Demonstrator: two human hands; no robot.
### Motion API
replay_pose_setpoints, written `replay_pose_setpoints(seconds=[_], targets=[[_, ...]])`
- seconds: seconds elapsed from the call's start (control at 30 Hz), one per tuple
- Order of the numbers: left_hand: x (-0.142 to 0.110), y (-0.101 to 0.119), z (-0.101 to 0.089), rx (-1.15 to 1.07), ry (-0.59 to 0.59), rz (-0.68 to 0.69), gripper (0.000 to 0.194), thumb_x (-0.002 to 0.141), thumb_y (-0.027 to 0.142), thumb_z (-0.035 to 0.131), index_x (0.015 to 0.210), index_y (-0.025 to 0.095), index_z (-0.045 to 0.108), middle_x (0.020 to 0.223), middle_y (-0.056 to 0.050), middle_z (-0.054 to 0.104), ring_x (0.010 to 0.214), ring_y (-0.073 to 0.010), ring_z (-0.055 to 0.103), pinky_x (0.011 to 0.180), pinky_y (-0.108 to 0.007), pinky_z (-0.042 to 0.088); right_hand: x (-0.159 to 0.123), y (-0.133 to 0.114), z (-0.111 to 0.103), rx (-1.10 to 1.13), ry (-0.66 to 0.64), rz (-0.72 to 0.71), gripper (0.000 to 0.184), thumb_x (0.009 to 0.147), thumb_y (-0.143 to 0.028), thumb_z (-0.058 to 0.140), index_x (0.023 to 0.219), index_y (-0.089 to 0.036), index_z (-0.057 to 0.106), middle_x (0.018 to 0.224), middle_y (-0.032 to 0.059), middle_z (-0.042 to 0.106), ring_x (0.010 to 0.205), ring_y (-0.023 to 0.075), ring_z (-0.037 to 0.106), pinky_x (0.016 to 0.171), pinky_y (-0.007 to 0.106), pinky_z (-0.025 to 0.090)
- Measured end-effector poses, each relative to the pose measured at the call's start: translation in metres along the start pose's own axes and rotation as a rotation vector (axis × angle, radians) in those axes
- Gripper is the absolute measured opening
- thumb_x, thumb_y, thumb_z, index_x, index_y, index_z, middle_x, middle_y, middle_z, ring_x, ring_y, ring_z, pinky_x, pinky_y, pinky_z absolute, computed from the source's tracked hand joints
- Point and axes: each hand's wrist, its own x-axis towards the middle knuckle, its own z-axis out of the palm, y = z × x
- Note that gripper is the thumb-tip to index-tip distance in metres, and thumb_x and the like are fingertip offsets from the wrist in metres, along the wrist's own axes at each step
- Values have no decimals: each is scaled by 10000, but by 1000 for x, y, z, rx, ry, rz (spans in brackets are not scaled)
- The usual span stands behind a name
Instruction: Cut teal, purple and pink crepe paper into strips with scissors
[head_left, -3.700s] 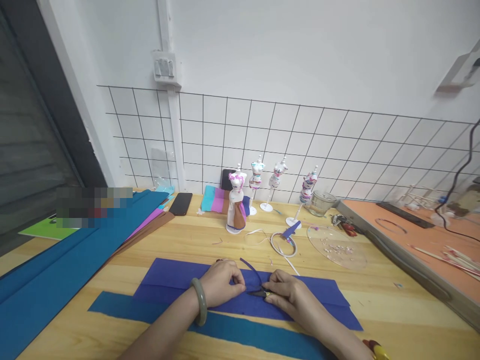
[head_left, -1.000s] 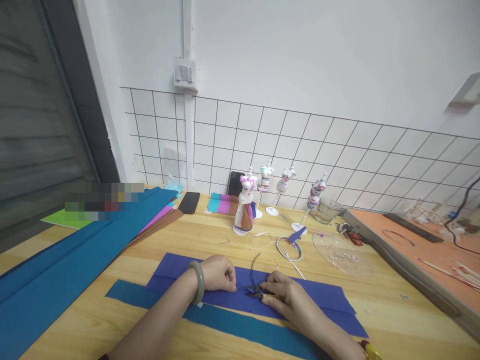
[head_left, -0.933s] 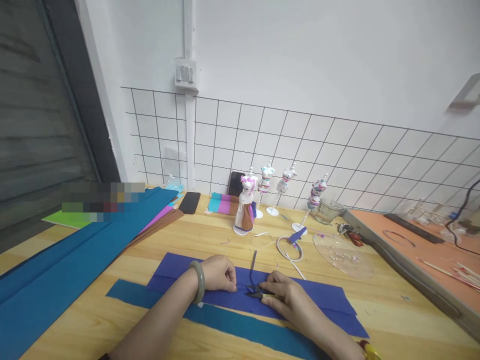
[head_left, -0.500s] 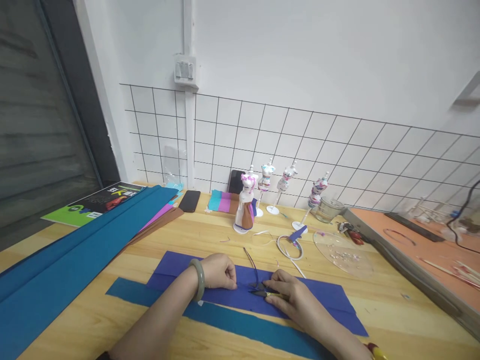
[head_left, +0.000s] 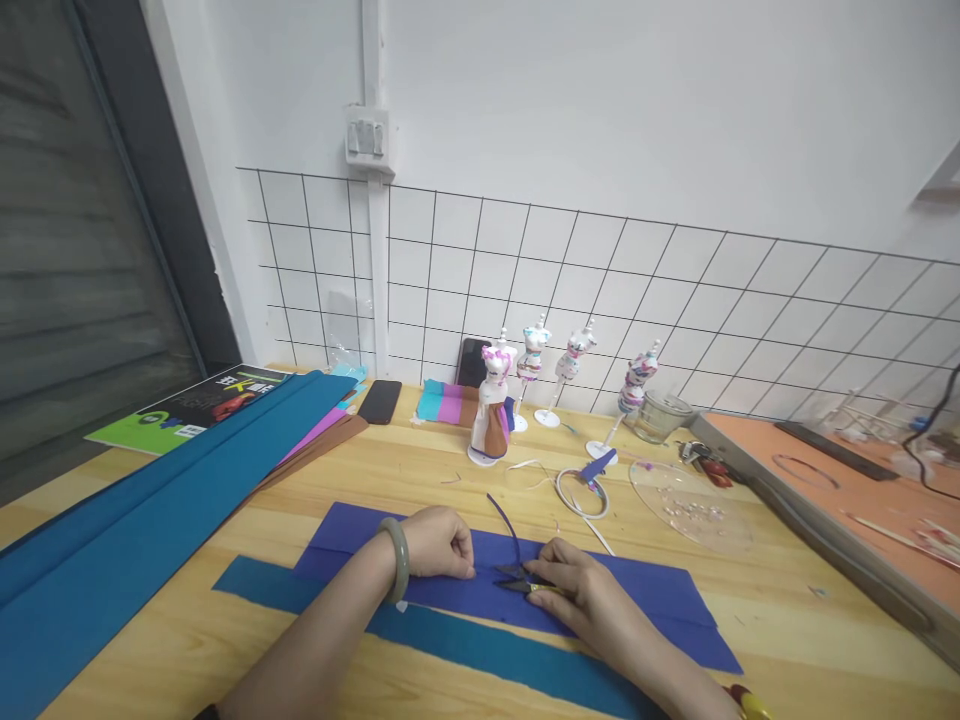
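At 12 o'clock, a teal strip [head_left: 465, 642] lies nearest, then a purple sheet [head_left: 664, 598]. On it, the left hand [head_left: 436, 543] rests curled closed at 11; the right hand [head_left: 574, 590] grips small scissors [head_left: 517, 587] at 1. Beyond, mannequins [head_left: 498, 372] stand, 12 to 1

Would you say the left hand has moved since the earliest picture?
Yes, leftward: its fingertips were slightly right of the middle of the brown-skirted miniature dress form; the left hand now has them slightly left of it.
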Motion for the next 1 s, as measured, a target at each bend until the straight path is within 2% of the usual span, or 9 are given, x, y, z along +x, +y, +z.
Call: replay_pose_setpoints(seconds=[1.0], targets=[[-1,4,-2,-6,-11,0,177,618,341,662,722,207,710,701,21,671,637,-114,574,530,-174,374,1,10,6,84,41,-8,264,893,-386,478,895,-223,685,793,24,565,751,154,546,674,234,414]])
